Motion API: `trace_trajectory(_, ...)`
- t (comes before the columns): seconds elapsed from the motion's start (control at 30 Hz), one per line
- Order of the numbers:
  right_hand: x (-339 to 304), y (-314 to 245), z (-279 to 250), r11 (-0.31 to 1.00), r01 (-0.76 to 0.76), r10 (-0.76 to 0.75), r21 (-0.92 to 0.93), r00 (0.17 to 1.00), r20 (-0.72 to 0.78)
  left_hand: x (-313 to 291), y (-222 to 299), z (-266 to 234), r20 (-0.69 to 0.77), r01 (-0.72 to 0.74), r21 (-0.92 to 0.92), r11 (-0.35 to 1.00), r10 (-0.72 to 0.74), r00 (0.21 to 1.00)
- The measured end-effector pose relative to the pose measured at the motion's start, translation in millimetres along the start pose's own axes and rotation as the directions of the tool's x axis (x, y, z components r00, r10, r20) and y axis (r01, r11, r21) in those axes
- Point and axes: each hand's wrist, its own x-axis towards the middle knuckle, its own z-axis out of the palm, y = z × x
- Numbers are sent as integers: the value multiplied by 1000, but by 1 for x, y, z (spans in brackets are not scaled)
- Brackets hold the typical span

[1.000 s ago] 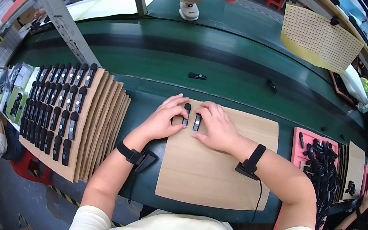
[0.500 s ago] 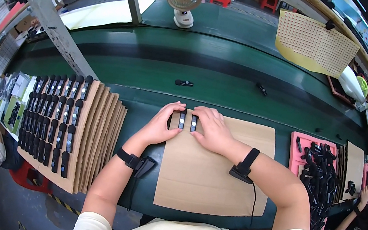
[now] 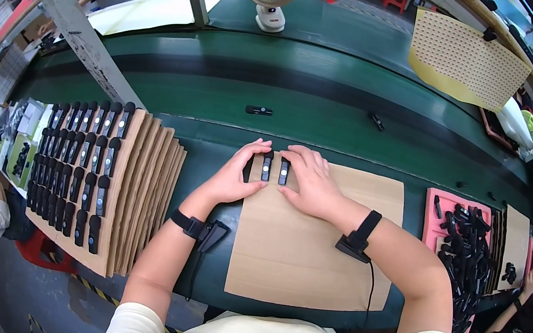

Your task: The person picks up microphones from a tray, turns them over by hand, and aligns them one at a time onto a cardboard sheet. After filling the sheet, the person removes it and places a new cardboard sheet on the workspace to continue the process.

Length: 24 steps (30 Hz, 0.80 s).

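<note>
A: What markings show from the middle of the flat tan cardboard sheet [image 3: 312, 260]?
B: The yellowish hanging sheet [image 3: 468, 59] at 1 o'clock carries rows of tiny marks, too small to read. Nearer, the left slim black oblong device [image 3: 266, 169] and the right slim black oblong device [image 3: 283, 172] each show a pale round mark; I can't make out its detail.
A: Where are those two?
B: Side by side, just apart, near the cardboard's 11 o'clock corner.
A: And the hands?
B: The left hand [image 3: 234, 174] is half curled, gripping the left device with its thumb at the 6 o'clock end and fingertips at the other. The right hand [image 3: 313, 185] mirrors it, gripping the right device.
A: Which way do they point?
B: Long axes run 12 to 6, nearly parallel. The left one's dark head is toward 12; fingers partly cover the right one's far end.
A: Anything alongside?
B: At 9 o'clock, a stack of brown cardboard sheets [image 3: 146, 195] topped with rows of similar devices; at 3, a pink tray [image 3: 432, 228] heaped with black pieces.
</note>
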Motion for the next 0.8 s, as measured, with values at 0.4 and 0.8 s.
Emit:
trace_trajectory(0.4, -64, -46, -88, 978, -26, 15, 208, 998, 53, 66, -68, -44, -407, 207, 532, 821, 34, 913)
trace_trajectory(0.8, -145, -50, -111, 849, -220, 309, 480, 944, -114, 81, -82, -56, -472, 395, 348, 850, -205, 858)
